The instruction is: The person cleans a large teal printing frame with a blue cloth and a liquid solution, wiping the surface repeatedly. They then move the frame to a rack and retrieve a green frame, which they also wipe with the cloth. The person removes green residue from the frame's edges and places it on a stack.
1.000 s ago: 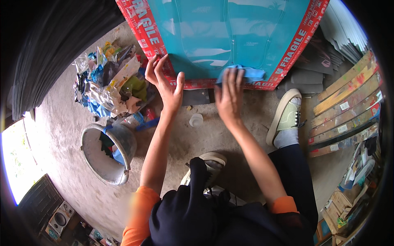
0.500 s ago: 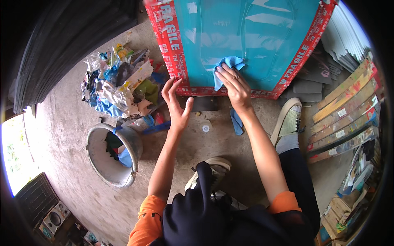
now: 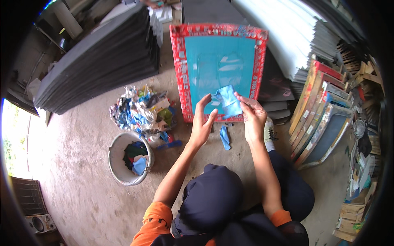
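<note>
Both of our hands were raised in front of the teal screen-printing frame with its red taped border (image 3: 219,69), which leaned upright against a dark stack behind it. Our right hand (image 3: 252,117) pinched the crumpled light-blue cloth rag (image 3: 227,100) between thumb and fingertips, holding it just off the teal mesh, while our left hand (image 3: 202,123) stood open beside it, fingers spread and palm turned toward the cloth, gripping nothing. We judged that we were between wipes, refolding or shaking out the rag; the next move seemed to call for the left hand to catch a loose corner so a fresh face could meet the mesh. A second blue scrap (image 3: 224,137) lay on the concrete floor (image 3: 82,164) just below the frame's lower edge. Room was tight to our right, where framed screens (image 3: 324,119) leaned in a row near our knee; to our left, a heap of coloured rags (image 3: 141,112) and a grey metal bucket (image 3: 119,170) sat close, with open floor beyond them.
</note>
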Demonstrator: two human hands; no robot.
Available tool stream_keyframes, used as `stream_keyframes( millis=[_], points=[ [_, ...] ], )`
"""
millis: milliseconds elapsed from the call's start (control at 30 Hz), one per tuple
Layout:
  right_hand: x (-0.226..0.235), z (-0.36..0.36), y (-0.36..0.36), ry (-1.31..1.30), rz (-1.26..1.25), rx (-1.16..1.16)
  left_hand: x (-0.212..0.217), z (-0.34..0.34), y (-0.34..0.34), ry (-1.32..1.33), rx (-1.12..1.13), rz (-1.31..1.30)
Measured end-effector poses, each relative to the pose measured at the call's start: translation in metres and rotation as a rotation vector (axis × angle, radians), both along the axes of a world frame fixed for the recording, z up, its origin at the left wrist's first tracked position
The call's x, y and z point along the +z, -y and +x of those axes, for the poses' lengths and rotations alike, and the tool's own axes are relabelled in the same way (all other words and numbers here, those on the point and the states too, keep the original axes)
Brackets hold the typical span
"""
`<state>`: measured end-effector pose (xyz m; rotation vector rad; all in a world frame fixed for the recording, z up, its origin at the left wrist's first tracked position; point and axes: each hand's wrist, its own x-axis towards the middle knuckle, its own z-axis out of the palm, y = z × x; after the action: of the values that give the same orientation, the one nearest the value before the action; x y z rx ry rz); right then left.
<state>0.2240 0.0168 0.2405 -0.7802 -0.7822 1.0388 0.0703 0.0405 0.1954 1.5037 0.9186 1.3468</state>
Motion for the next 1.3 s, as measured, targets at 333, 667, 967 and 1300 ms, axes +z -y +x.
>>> stream_keyframes(
  millis=[333, 667, 967, 1300],
  points=[
    [0.127, 0.07, 0.053, 0.663, 0.167, 0.023, 0.149, 0.053, 0.013, -0.036, -0.194, 0.036],
    [0.105, 0.115, 0.1, 0.477, 0.041, 0.075, 0.165, 0.107, 0.041, -0.22, -0.379, 0.002],
    [0.069, 0.116, 0.085, 0.453, -0.063, 0.042, 0.126, 0.104, 0.034, -0.234, -0.34, 0.035],
    [0.053, 0.108, 0.078, 0.633, -0.154, 0.062, 0.121, 0.092, 0.019, -0.315, -0.459, 0.029]
  ],
)
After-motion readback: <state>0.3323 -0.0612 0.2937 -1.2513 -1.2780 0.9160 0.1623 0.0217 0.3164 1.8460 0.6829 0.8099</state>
